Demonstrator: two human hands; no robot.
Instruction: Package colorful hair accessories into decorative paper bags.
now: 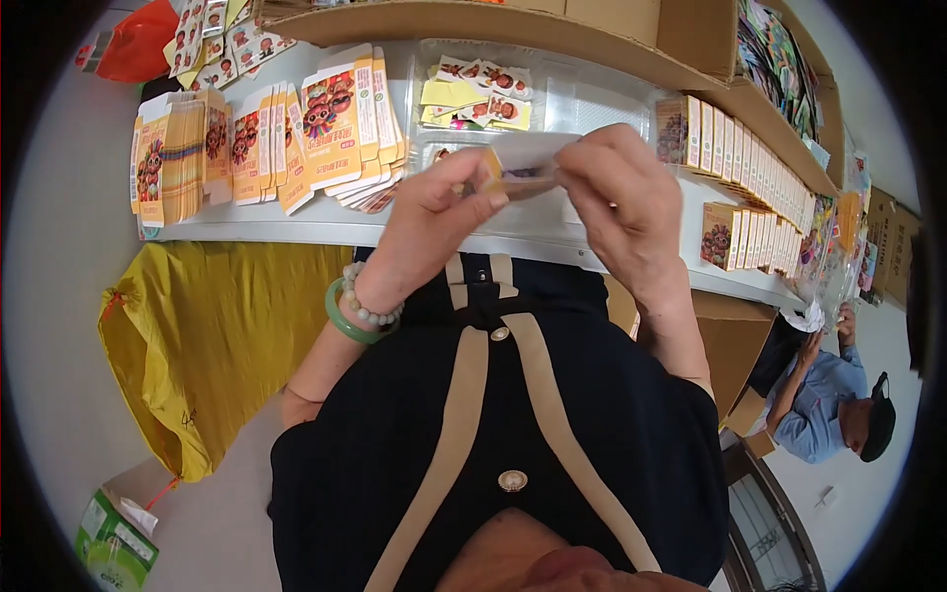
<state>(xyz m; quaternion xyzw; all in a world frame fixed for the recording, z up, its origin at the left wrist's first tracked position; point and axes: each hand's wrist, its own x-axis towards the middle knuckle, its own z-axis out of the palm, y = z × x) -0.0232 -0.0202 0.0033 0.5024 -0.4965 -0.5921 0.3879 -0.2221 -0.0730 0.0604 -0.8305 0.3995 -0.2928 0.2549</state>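
I hold a small box (520,170) up in front of my chest, above the near edge of the table (296,229). My left hand (434,212) pinches its left end between thumb and bent fingers; my right hand (621,202) curls over its right end, fingers pressed down on the top and thumb beneath. The box is pale with an orange end and some dark print, lying level between my hands.

The table edge runs left to right just beyond my knuckles, bending with the lens. There is open room below my wrists, between the edge and my dark dress. To the left, bare grey floor lies beside a yellow bag (197,335) that hangs under the table.

Far left on the table stand flat cartons (173,158), orange and yellow with cartoon faces, packed upright in a block. Right of them more flat cartons fan out in a loose stack (335,123), same colours. Straight ahead, beyond my hands, a clear tray (582,99) holds small yellow and red sticker sheets (478,94). On the right, a long row of made-up boxes (750,163) runs away along the table, with a second, nearer row (755,237) by the edge.

A cardboard shelf (493,25) overhangs the far side. At lower right, another person (829,405) in a blue shirt sits well apart from me. A green carton (113,543) lies on the floor, lower left.
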